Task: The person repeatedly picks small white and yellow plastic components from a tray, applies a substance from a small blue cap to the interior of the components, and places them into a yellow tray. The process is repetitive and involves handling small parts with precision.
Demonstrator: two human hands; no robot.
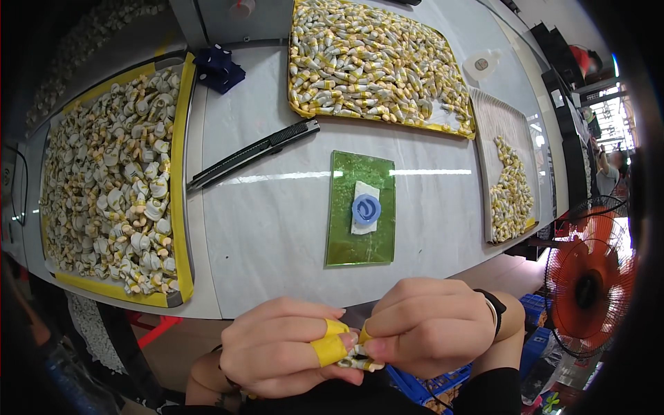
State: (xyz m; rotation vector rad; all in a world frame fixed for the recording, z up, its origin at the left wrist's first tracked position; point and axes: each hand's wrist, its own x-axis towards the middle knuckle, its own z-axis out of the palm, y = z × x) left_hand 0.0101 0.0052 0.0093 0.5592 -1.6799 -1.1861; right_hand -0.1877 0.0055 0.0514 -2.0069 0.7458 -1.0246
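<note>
My left hand [283, 346] and my right hand [436, 321] meet in front of the table's near edge. Both are closed, thumbs and fingertips pinching a small white piece [358, 361] with yellowish parts; most of it is hidden by the fingers. Yellow tape wraps fingers of my left hand, and a bit of yellow shows at my right fingertips too. Beyond my hands lies a green glass plate [360, 249]. On it rests a white pad [364, 188] bearing a round blue mould-like piece [366, 209] with a curved hollow.
A yellow-edged tray [182, 207] of small white pieces stands at left. Another tray [387, 123] of small yellow-and-white pieces lies at the back; a third tray [501, 114] is at right. A black utility knife [256, 155], dark blue cloth [219, 69] and orange fan [588, 283] are nearby.
</note>
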